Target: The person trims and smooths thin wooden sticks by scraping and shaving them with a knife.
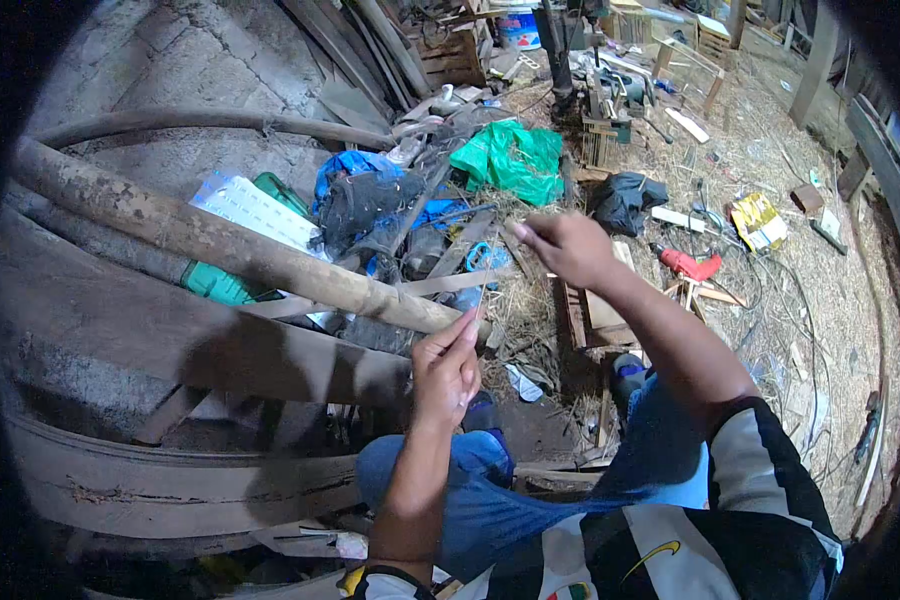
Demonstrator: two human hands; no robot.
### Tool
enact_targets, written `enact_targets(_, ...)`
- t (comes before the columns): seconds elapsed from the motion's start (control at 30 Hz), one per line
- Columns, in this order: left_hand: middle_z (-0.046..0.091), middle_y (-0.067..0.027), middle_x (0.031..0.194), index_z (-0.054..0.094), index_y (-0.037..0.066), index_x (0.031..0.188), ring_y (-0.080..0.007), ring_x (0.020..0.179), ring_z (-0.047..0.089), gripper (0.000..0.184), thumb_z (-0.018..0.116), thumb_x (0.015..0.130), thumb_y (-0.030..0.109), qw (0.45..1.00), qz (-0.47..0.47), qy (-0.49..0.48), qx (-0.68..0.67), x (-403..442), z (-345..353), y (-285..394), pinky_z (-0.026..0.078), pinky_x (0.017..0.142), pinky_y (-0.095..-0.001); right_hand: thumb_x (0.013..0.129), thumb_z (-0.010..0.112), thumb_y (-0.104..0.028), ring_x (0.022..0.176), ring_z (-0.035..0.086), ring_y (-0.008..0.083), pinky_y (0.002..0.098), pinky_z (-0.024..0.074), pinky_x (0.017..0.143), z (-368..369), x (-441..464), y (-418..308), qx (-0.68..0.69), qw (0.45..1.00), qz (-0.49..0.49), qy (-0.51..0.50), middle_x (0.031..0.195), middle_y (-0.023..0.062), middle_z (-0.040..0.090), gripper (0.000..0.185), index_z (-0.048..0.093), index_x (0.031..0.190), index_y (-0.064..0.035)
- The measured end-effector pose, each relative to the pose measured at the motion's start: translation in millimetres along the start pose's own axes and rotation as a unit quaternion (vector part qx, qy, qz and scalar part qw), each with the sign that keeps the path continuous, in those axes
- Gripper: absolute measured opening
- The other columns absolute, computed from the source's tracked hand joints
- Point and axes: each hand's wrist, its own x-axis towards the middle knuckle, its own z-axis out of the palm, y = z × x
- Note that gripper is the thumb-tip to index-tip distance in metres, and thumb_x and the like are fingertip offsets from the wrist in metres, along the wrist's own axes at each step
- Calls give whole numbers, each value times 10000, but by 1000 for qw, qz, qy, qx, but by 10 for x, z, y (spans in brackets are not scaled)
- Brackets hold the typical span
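My left hand (446, 372) is closed in a pinch, thumb uppermost, beside the end of a long wooden pole (220, 240). From its fingertips a thin pale strand (485, 288) rises towards my right hand (572, 250). Whether it is string, wire or plant fibre I cannot make out. My right hand, higher and further away, is also closed, its thumb pointing left. What sits between those fingers is too small to name. Under the hands lie straw and a coil of blue cord (486, 256).
Left of me runs a thick wooden beam (170, 310). Ahead are a green plastic bag (510, 160), a black bag (628, 200) and scrap wood. To the right, on straw-strewn ground, lie a red power drill (688, 263), a yellow packet (758, 221) and loose cables.
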Motion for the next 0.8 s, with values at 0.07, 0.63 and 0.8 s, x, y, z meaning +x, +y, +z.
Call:
enact_targets(0.07,438,35,515,620,17,1294,-47,320,316,315,545,1014,139,1000,-3,-4,7,-7,-11,-2,316,312,-215,999,450,-547,756,685,366,478,524,681,-47,-60,-123,20,1000,3,-4,767,170,685,497,721,1022,-131)
enact_targets(0.63,522,6,532,655,21,1250,-47,332,371,312,656,961,139,994,21,17,104,7,211,-83,295,322,-215,944,687,-341,624,456,57,289,390,551,30,-148,-253,352,934,34,-53,624,-10,529,360,679,795,-13)
enact_targets(0.8,518,18,530,679,30,1229,-41,342,373,287,658,958,122,989,87,50,109,20,160,-95,285,322,-212,996,529,-383,692,654,378,485,471,607,-138,-224,-399,226,973,-21,50,732,171,647,332,577,1019,-56)
